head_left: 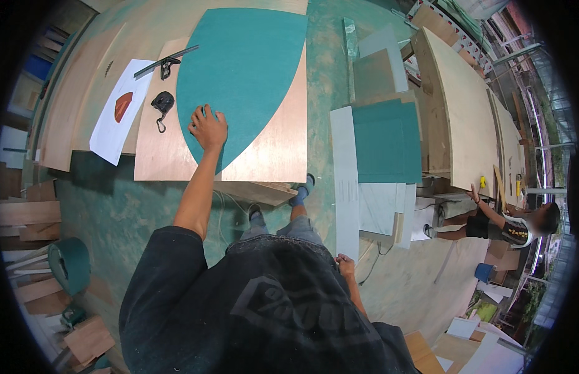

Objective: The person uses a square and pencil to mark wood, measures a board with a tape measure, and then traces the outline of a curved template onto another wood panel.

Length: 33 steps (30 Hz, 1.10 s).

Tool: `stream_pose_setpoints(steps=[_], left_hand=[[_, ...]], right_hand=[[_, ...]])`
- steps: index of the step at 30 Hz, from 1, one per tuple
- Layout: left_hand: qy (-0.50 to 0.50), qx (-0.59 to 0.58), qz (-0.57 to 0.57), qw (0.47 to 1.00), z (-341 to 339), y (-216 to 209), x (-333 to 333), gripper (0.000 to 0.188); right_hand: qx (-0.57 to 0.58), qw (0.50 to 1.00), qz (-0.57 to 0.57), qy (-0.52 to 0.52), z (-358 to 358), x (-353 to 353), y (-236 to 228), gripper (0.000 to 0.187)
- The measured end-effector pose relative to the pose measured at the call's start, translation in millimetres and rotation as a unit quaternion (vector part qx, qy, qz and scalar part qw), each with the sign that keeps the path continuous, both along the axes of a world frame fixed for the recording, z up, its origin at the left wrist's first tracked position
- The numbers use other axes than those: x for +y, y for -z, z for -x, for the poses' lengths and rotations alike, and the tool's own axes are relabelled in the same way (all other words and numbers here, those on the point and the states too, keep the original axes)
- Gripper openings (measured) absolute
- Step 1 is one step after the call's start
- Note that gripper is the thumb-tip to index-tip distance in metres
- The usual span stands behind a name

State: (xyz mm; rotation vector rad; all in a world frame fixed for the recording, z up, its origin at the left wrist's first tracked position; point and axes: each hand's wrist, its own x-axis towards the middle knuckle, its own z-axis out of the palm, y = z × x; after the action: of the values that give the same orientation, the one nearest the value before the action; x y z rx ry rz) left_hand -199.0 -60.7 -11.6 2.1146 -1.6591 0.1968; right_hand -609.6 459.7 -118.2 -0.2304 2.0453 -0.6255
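My left hand point(208, 129) rests with spread fingers on a green pointed-oval sheet point(242, 75), near its left edge. The sheet lies on a pale wooden board point(280, 159) on the worktable. Left of that hand sits a black tape measure point(163, 101) with a clip point(161, 124). Beyond it lies a combination square point(169, 65), its blade partly over the sheet. A white paper point(122, 112) with a reddish-brown shape is at the left. My right hand point(346, 267) hangs low by my side, fingers curled; whatever it may hold is too small to make out.
Stacked green and white panels point(386, 140) stand to the right. A wooden table point(467, 106) is farther right, with a person point(511, 227) reaching to it by a yellow tool point(482, 181). A green roll point(70, 265) and wood offcuts point(90, 341) lie at the left.
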Motion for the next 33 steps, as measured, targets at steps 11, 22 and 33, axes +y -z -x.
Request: stream_pose_setpoints(steps=[11, 22, 33], left_hand=[[0.017, -0.003, 0.018, 1.000, -3.6, 3.8, 1.1, 0.039], [0.003, -0.013, 0.010, 1.000, -2.5, 4.3, -0.3, 0.042], [-0.001, -0.024, 0.017, 1.000, -2.4, 7.0, -0.8, 0.042]], right_hand=[[0.011, 1.000, -0.005, -0.004, -2.5, 1.6, -9.0, 0.029], [0.012, 0.999, 0.045, 0.002, 1.4, 5.4, 4.8, 0.028], [0.008, 1.000, 0.007, -0.001, -1.4, 13.6, 14.5, 0.034]])
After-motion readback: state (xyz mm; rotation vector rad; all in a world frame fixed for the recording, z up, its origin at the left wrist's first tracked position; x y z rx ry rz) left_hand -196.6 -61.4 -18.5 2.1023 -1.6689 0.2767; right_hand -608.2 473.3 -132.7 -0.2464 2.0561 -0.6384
